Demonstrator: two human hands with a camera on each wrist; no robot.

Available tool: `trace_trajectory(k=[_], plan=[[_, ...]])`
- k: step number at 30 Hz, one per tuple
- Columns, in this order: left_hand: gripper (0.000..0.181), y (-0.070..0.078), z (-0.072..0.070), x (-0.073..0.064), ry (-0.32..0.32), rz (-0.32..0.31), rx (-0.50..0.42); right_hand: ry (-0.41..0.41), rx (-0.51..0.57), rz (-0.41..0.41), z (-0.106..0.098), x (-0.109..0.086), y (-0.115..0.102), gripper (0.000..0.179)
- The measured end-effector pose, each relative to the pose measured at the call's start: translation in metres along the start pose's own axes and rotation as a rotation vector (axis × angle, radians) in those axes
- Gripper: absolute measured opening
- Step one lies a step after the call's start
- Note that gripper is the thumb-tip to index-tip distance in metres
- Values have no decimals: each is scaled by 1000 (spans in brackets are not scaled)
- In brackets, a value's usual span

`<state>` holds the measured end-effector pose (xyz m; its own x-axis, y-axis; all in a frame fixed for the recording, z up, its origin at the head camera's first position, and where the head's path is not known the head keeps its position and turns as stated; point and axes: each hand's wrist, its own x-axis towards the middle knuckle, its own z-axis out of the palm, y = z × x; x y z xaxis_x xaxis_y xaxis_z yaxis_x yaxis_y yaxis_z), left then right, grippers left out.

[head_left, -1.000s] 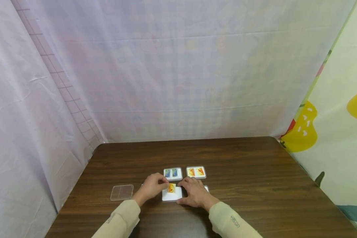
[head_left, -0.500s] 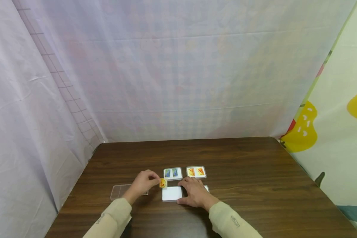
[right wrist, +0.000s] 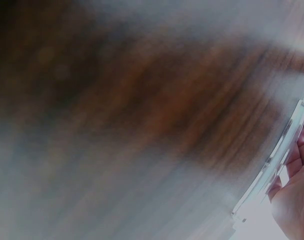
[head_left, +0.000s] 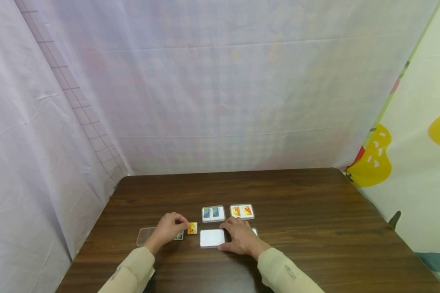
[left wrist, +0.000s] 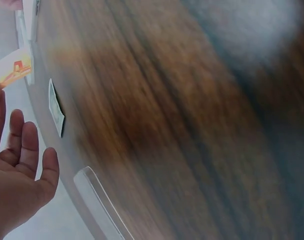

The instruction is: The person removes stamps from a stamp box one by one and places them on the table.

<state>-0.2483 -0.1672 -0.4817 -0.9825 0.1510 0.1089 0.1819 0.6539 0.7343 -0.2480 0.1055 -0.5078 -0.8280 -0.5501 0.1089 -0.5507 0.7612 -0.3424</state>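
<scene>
"Where's the orange picture card (head_left: pixel 192 228) right now?"

"Just left of the blank white case (head_left: pixel 212 238), pinched at one edge between the thumb and a finger of the left hand (head_left: pixel 167 228). That hand's other fingers hang loosely curled."

"And the right hand (head_left: pixel 240 237)?"

"It grips the white case by its right end, thumb at the near corner and a finger at the far one."

"What could spoil things?"

"I'd watch the grey-green card (head_left: pixel 178 236). It lies left of the white case, partly hidden by the left hand, so a low knuckle could drag it. The pinch looks slight, too; a small slip would probably let the orange picture card fall crooked."

"Does it touch the table (head_left: pixel 297 228)?"

"I can't tell."

"Any risk on the far side?"

"Some. Too hard a push from the right hand could slide the white case into the blue-green picture case (head_left: pixel 213 213) just beyond it."
</scene>
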Motion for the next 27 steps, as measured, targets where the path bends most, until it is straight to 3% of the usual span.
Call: trace_trajectory(k=[4,18,27], plan=[[5,-2,0,0,-2,-25,28,-3,-3,-3,0,0,1,63],[8,-8,4,5,0,24,154,-5,13,1,1,0,1,64],[5,-11,5,6,9,44,179,-1,8,-2,2,0,2,63]])
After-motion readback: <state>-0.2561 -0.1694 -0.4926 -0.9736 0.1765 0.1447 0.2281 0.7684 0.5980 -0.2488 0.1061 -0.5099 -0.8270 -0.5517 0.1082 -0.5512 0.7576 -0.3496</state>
